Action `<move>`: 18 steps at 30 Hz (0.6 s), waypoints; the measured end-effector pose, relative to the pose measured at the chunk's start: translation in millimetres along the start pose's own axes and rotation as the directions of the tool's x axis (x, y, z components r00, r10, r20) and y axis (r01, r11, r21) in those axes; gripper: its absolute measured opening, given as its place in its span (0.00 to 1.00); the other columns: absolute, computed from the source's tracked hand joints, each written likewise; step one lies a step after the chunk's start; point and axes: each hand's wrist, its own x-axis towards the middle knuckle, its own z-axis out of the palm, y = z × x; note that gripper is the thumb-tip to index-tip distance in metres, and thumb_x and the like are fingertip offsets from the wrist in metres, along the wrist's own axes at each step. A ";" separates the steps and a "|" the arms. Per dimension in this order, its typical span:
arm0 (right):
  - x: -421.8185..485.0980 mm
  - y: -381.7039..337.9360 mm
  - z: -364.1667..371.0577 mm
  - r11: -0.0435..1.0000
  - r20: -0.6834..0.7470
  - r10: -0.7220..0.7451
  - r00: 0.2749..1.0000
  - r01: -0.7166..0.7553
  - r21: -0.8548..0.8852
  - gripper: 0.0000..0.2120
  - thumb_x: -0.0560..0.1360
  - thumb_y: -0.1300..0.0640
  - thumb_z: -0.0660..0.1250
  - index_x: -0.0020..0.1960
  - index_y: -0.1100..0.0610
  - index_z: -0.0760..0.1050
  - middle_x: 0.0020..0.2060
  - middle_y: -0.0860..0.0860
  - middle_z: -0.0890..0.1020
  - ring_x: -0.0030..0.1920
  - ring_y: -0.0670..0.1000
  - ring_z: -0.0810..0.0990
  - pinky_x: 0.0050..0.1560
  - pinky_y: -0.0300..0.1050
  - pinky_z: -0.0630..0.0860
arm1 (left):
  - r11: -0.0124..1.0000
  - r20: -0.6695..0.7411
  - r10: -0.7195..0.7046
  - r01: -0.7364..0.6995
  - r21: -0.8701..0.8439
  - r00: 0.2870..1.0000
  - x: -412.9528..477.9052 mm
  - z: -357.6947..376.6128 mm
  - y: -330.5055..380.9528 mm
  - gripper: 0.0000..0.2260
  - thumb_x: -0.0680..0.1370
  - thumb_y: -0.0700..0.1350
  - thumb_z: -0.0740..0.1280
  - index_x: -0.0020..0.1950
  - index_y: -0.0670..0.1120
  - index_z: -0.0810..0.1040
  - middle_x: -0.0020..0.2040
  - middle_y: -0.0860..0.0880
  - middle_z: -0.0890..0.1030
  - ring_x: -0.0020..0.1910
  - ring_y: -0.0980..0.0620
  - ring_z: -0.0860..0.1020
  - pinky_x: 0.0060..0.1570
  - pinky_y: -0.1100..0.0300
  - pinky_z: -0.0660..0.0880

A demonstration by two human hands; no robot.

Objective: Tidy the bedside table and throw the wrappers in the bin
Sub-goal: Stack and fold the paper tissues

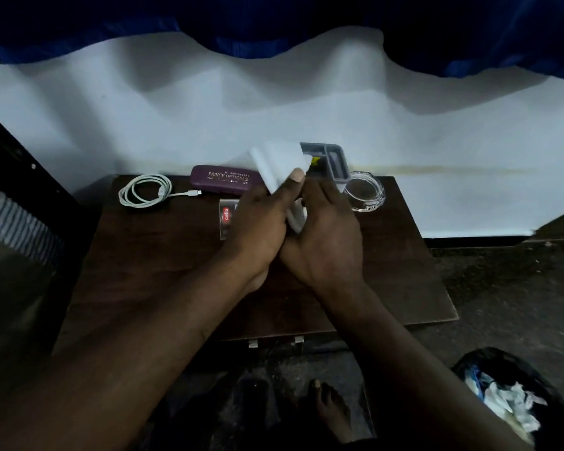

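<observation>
Over the dark wooden bedside table (pixel 163 255) both my hands hold a pale white cloth or tissue (pixel 275 164). My left hand (pixel 262 219) pinches it with the thumb on top. My right hand (pixel 323 232) grips its lower part from the right; those fingers are mostly hidden. A black-lined bin (pixel 469 362) with crumpled white wrappers (pixel 508 405) stands on the floor at the lower right.
On the table lie a coiled white cable (pixel 145 191), a purple spectacle case (pixel 222 180), a clear Cello box (pixel 226 219), a grey compartment tray (pixel 334 161) and a glass ashtray (pixel 367 193). A white wall is behind. My bare foot (pixel 331 408) is below.
</observation>
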 end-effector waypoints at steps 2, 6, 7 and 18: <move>0.9 5.6 1.3 0.997 0.040 -0.023 0.999 0.020 0.069 0.17 0.69 0.50 0.68 0.53 0.58 0.80 0.54 0.54 0.81 0.56 0.58 0.80 0.57 0.56 0.77 | 0.997 -0.066 -0.069 0.066 -0.045 0.995 8.0 -3.5 3.9 0.06 0.81 0.43 0.70 0.52 0.43 0.85 0.43 0.48 0.88 0.41 0.53 0.86 0.41 0.61 0.82; 4.0 13.0 -7.1 0.967 0.022 0.075 0.997 -0.078 0.244 0.17 0.70 0.43 0.72 0.52 0.54 0.81 0.56 0.48 0.81 0.58 0.47 0.80 0.58 0.44 0.77 | 0.961 -0.035 -0.236 0.228 -0.158 0.971 19.6 -7.3 7.7 0.08 0.81 0.44 0.68 0.51 0.41 0.85 0.45 0.42 0.88 0.44 0.44 0.87 0.47 0.52 0.84; 6.2 14.7 -9.4 0.947 0.024 0.145 0.989 -0.146 0.286 0.17 0.72 0.42 0.72 0.53 0.53 0.80 0.54 0.47 0.82 0.57 0.45 0.81 0.56 0.44 0.78 | 0.951 0.001 -0.257 0.253 -0.180 0.966 21.0 -6.2 8.4 0.09 0.81 0.44 0.68 0.54 0.41 0.85 0.49 0.41 0.88 0.48 0.42 0.87 0.53 0.49 0.84; 21.7 33.1 -15.3 0.716 0.199 0.480 0.855 -0.512 0.475 0.05 0.81 0.54 0.70 0.52 0.54 0.83 0.44 0.48 0.88 0.47 0.49 0.87 0.47 0.48 0.82 | 0.907 0.200 -0.329 0.368 -0.207 0.923 28.6 -1.2 4.3 0.17 0.79 0.42 0.67 0.67 0.38 0.80 0.62 0.37 0.83 0.61 0.37 0.82 0.65 0.42 0.78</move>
